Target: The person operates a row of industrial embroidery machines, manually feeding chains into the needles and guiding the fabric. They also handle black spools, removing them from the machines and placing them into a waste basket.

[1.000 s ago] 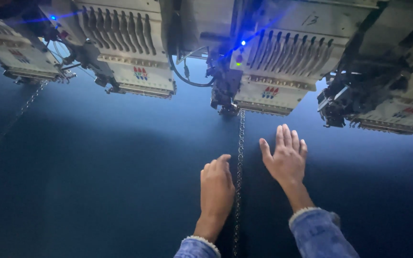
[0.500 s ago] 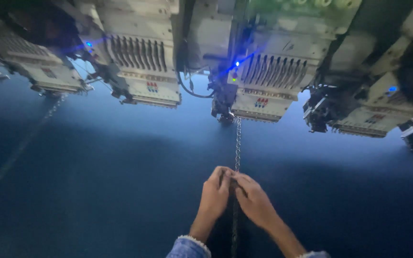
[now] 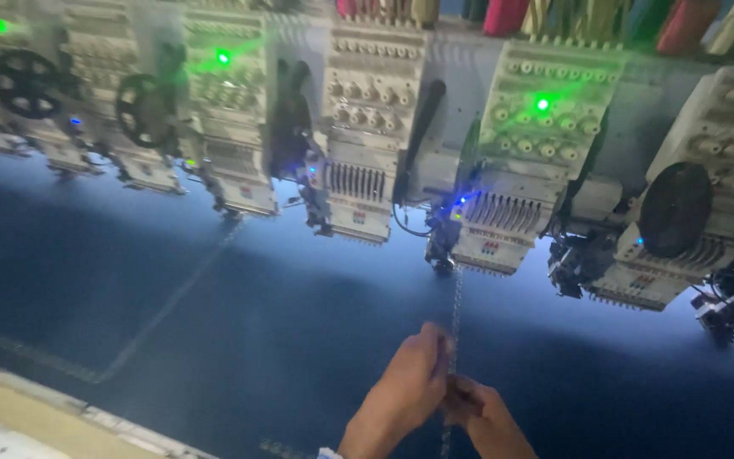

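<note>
Your left hand (image 3: 408,387) and your right hand (image 3: 479,415) are together at the bottom of the view, low over a wide sheet of dark blue fabric (image 3: 239,340) that is stretched flat under a row of embroidery machine heads. Both hands meet at a thin line of pale stitching (image 3: 455,310) that runs straight down the fabric from the machine head (image 3: 493,229) directly above them. Your left hand has its fingers curled, with the fingertips pinched at the stitched line; your right hand lies just beside it, touching it, fingers bent in towards the same spot. The picture is too dark and blurred to tell whether either hand actually grips the stitching or the cloth, or only presses on it. The stitched line carries on below your hands to the lower edge of the view. A second pale stitched line (image 3: 176,302) slants across the fabric well to the left, below another machine head (image 3: 244,183). Green lights (image 3: 542,104) glow on the upper parts of the machines, and small blue lights show near the needles. Coloured thread cones (image 3: 503,15) stand along the top. A pale table edge (image 3: 53,416) crosses the lower left corner.
</note>
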